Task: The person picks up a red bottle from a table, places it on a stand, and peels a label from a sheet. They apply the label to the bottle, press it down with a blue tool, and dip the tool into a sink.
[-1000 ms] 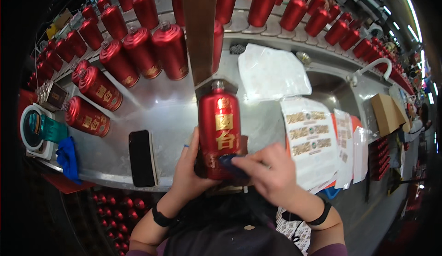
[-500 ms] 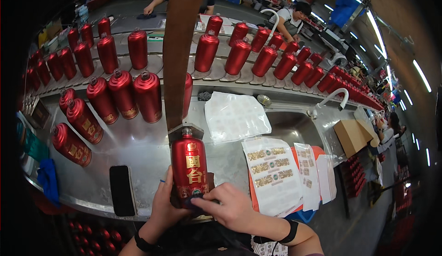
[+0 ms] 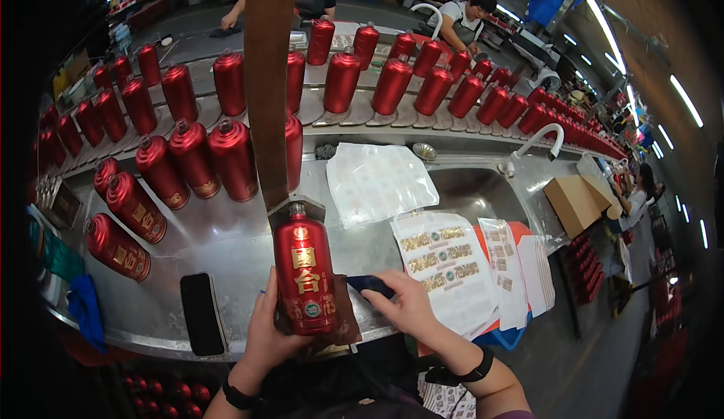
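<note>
1. Head view: the steel desk (image 3: pixel 226 245) carries rows of red bottles (image 3: pixel 192 159) toward its far edge.
2. Label sheets (image 3: pixel 445 257) lie at the right near edge.
3. A red bottle (image 3: pixel 305 279) stands upright at the near edge, left hand (image 3: pixel 268 328) wrapped around it.
4. Right hand (image 3: pixel 407 306) pinches a dark blue pad (image 3: pixel 369 285) just beside the bottle.

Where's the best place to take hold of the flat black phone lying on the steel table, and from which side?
Probably pinch the flat black phone across its two long edges from above: it lies flat, narrow enough to span. The left hand, now around the red bottle, is closest.
</note>
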{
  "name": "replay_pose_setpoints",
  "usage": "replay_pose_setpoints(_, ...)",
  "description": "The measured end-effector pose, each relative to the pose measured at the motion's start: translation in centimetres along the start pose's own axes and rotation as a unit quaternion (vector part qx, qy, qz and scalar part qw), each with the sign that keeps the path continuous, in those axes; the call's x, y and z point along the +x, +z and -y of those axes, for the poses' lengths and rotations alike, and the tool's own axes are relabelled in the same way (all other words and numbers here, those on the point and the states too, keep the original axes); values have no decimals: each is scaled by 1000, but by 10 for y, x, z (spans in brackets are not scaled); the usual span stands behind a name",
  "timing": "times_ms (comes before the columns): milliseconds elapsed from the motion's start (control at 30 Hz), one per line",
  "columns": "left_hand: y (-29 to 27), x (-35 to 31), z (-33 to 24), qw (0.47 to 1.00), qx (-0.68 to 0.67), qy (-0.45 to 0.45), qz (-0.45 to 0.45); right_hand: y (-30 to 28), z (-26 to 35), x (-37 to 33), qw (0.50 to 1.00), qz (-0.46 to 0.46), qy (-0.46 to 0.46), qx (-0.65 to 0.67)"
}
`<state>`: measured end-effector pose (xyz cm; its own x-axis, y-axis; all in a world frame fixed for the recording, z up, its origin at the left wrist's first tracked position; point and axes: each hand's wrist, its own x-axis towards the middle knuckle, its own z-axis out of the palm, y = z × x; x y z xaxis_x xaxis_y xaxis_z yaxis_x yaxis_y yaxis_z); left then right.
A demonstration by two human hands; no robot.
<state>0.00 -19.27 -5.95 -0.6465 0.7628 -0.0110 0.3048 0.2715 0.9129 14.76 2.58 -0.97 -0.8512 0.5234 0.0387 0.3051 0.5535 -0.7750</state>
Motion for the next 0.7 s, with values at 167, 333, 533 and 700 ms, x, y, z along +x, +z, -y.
replay_pose_setpoints(167, 9, 5, 30, 994, 47, 94, -17, 6, 42, -10, 992, 9, -37, 117)
replay_pose_setpoints(333, 8, 11, 20, 996, 47, 70, 13, 12, 10, -11, 990, 19, 41, 136)
replay_pose_setpoints(533, 8, 8, 26, 996, 52, 73, 8, 1, 31, -6, 996, 13, -33, 79)
replay_pose_setpoints(700, 9, 10, 25, 995, 58, 85, 14, 7, 13, -2, 997, 10, -20, 70)
